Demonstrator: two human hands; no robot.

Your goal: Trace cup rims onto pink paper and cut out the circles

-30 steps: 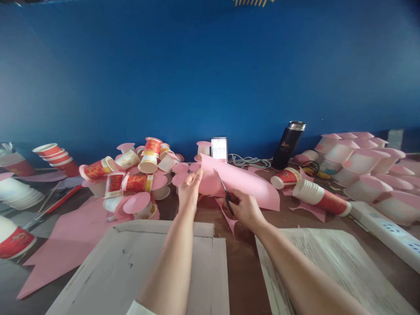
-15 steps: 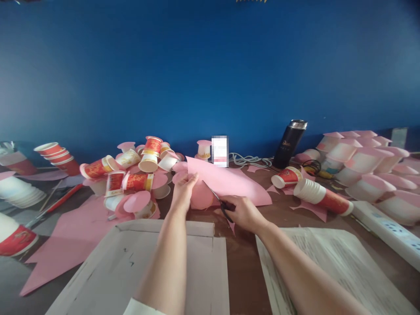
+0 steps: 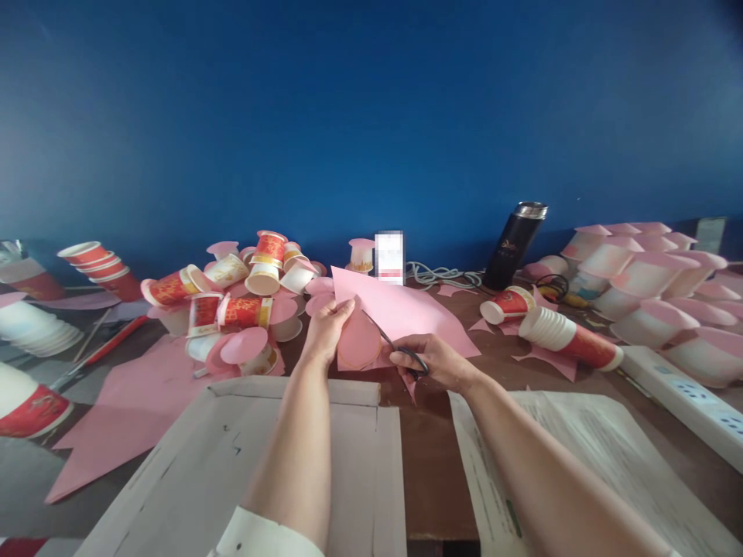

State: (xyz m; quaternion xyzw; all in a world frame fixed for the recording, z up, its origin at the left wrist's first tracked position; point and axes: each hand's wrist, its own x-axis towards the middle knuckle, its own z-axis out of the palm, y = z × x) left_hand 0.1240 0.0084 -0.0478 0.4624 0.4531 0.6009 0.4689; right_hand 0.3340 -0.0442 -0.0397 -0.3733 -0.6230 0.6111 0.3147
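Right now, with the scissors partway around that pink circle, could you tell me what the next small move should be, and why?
Probably turn the pink sheet a little with the left hand, then close the scissors in the right hand for another short snip. The blades sit at the right edge of the round shape, which still hangs joined to the sheet, so the curve must be fed to them.
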